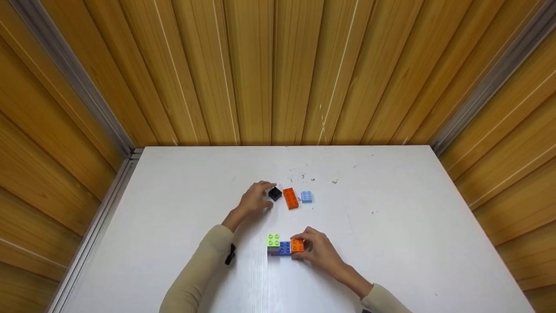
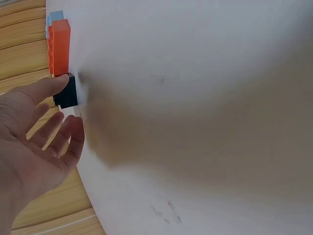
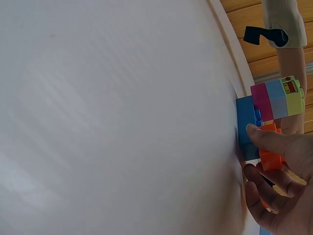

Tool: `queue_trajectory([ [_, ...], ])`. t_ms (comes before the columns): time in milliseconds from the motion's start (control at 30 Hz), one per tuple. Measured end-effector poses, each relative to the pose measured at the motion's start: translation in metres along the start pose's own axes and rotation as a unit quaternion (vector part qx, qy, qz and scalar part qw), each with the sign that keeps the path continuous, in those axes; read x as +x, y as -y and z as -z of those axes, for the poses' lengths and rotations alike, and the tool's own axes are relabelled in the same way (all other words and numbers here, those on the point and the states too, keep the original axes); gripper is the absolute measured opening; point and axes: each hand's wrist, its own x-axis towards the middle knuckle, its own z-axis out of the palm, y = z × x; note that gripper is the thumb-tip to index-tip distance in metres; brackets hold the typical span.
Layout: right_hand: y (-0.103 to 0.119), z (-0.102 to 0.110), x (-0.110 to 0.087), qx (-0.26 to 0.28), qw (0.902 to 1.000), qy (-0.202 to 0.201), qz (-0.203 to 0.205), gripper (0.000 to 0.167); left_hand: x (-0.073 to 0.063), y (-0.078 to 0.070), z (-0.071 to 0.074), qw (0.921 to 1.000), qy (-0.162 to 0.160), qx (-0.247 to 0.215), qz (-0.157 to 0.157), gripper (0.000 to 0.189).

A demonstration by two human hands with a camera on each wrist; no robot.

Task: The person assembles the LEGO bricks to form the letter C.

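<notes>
My left hand [image 1: 256, 198] reaches around the left side of a small black brick [image 1: 275, 194], thumb and fingers spread apart. In the left wrist view the thumb overlaps the black brick [image 2: 68, 91]; whether it touches is hard to tell. My right hand [image 1: 321, 250] pinches an orange brick [image 1: 297, 245] between thumb and fingers. That orange brick [image 3: 270, 156] sits on one end of a long blue brick [image 3: 245, 120]. On the blue brick's other end rise a magenta brick [image 3: 261, 103], a light blue brick [image 3: 277, 98] and a lime green brick [image 3: 293, 104].
Right of the black brick lie a red-orange long brick [image 1: 290, 198] and a light blue brick [image 1: 306, 197]. They are on a white table [image 1: 391, 243] with small dark marks toward its back. Wood-patterned walls [image 1: 252, 74] enclose the table's back and sides.
</notes>
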Motion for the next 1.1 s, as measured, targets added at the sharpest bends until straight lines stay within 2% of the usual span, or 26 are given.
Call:
queue_trajectory([
  [133,0.001,-0.002,0.001,0.004,0.9999,-0.002,0.009,0.039,-0.003,-0.002,-0.002,0.9995,0.008,0.018,0.026,0.056],
  [233,0.002,-0.003,0.002,0.006,0.9999,-0.002,0.009,0.039,-0.008,-0.004,-0.001,0.9990,-0.001,0.030,0.033,0.050],
  [567,0.004,-0.001,0.002,-0.002,1.0000,-0.004,0.007,0.039,-0.025,-0.006,-0.001,0.9984,-0.010,0.051,0.022,0.035],
  [700,0.003,0.000,0.003,-0.012,0.9998,-0.011,0.013,0.039,-0.033,-0.007,0.004,0.9989,-0.011,0.042,0.018,0.038],
  [867,0.003,-0.001,0.004,-0.007,0.9999,-0.006,0.013,0.039,-0.048,-0.009,0.013,0.9990,-0.015,0.041,-0.004,0.037],
  [967,0.002,0.000,0.003,-0.004,1.0000,0.001,0.008,0.040,-0.055,-0.011,0.018,0.9987,-0.016,0.039,-0.029,0.033],
  [1100,0.002,0.002,0.001,-0.008,1.0000,0.001,0.003,0.040,-0.063,-0.018,0.025,0.9976,-0.019,-0.006,-0.067,0.033],
])
